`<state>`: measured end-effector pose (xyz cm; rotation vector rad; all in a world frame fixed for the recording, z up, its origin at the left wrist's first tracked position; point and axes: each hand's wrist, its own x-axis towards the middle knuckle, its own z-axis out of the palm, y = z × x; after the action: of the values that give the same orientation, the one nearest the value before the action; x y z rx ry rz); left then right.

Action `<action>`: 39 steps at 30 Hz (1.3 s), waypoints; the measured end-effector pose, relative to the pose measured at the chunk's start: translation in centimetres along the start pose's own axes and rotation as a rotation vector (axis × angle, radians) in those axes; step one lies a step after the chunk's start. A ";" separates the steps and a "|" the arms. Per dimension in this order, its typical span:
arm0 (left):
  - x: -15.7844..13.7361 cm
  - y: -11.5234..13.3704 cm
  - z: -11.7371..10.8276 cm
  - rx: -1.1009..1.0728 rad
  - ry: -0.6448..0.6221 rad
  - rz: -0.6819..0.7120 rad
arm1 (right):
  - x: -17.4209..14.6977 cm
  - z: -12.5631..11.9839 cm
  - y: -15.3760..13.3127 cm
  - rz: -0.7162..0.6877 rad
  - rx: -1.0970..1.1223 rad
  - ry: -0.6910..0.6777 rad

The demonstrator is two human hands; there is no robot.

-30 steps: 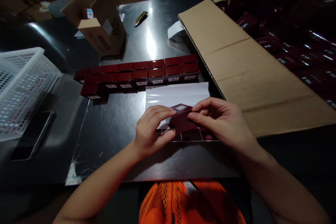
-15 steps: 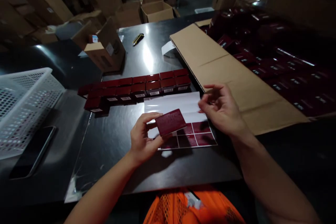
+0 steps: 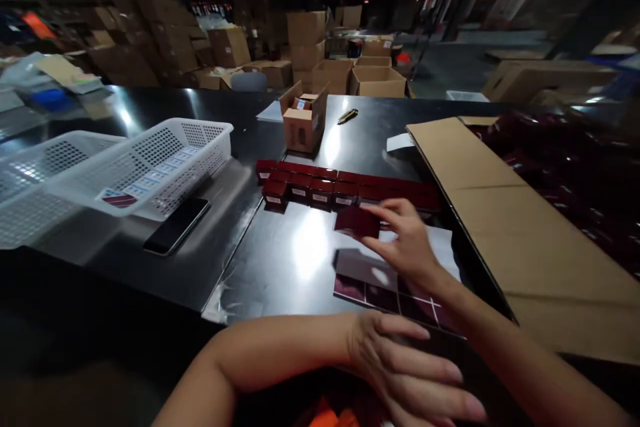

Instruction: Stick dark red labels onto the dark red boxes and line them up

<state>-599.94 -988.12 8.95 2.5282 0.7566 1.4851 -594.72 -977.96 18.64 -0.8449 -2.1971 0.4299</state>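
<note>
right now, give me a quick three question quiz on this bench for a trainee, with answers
1. Which hand is holding a dark red box?
2. True or false: the phone lies inside the white basket.
3. Fill in the gap: in the picture, the cutter lies to the ____ of the open carton.

Key:
1. The right hand, between thumb and fingers.
2. False: it lies on the table, beside the basket.
3. right
</note>
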 end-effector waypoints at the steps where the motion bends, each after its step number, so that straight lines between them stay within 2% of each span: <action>1: 0.1 0.1 0.7 -0.060 -0.008 0.172 | 1.4 1.6 -0.7 -0.042 -0.029 -0.056; 2: 0.3 0.2 1.1 -0.108 0.018 0.343 | 2.8 3.4 -1.4 -0.056 -0.055 -0.131; 3: 0.4 0.1 1.4 -0.131 0.035 0.439 | 4.1 5.1 -1.9 -0.059 -0.086 -0.184; 5: 0.7 -0.2 1.4 -0.119 0.059 0.512 | 6.1 8.3 -2.3 -0.062 -0.131 -0.237; 8: 0.9 -0.7 0.9 -0.061 0.143 0.608 | 8.0 11.6 -2.1 -0.098 -0.210 -0.235; 9: 1.0 -0.7 0.6 -0.017 0.189 0.623 | 8.3 12.4 -1.9 -0.111 -0.238 -0.226; 11: 1.1 -0.4 -0.3 0.091 0.361 0.599 | 8.7 13.6 -1.6 -0.126 -0.283 -0.197; 14: 1.5 0.5 -2.2 0.266 0.600 0.463 | 8.9 14.6 -1.6 -0.133 -0.309 -0.164; 16: 1.8 1.0 -4.1 0.312 0.665 0.399 | 8.8 14.3 -1.8 -0.135 -0.302 -0.161; 18: 2.2 0.8 -6.0 0.304 0.556 0.399 | 8.4 12.3 -1.6 -0.127 -0.290 -0.153; 20: 2.8 -0.2 -7.7 0.215 0.563 0.299 | 7.3 8.4 -0.7 -0.109 -0.216 -0.120; 23: 3.5 -2.6 -9.2 0.101 0.402 -0.100 | 3.3 0.2 1.1 -0.037 -0.051 -0.088; 25: 3.6 -4.0 -9.4 0.014 0.242 -0.275 | -0.9 -4.9 1.8 0.058 -0.049 -0.163; 27: 3.3 -4.6 -9.2 -0.021 -0.006 -0.363 | -5.5 -8.2 2.4 0.177 -0.069 -0.263; 29: 2.9 -4.8 -8.7 0.015 -0.262 -0.405 | -9.5 -9.2 3.1 0.244 -0.106 -0.353; 31: 2.4 -4.7 -8.1 0.073 -0.450 -0.450 | -12.1 -8.5 3.9 0.259 -0.139 -0.390; 33: 2.1 -4.7 -7.6 0.099 -0.586 -0.508 | -13.2 -7.1 4.5 0.258 -0.150 -0.380; 36: 1.9 -4.9 -7.3 0.102 -0.729 -0.603 | -13.4 -5.7 5.0 0.256 -0.134 -0.337; 39: 2.1 -4.9 -7.3 0.119 -0.757 -0.666 | -13.5 -5.4 4.9 0.248 -0.132 -0.272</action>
<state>-607.03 -984.00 12.73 2.2605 1.3387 0.2545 -581.58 -983.37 12.75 -1.1980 -2.3979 0.5521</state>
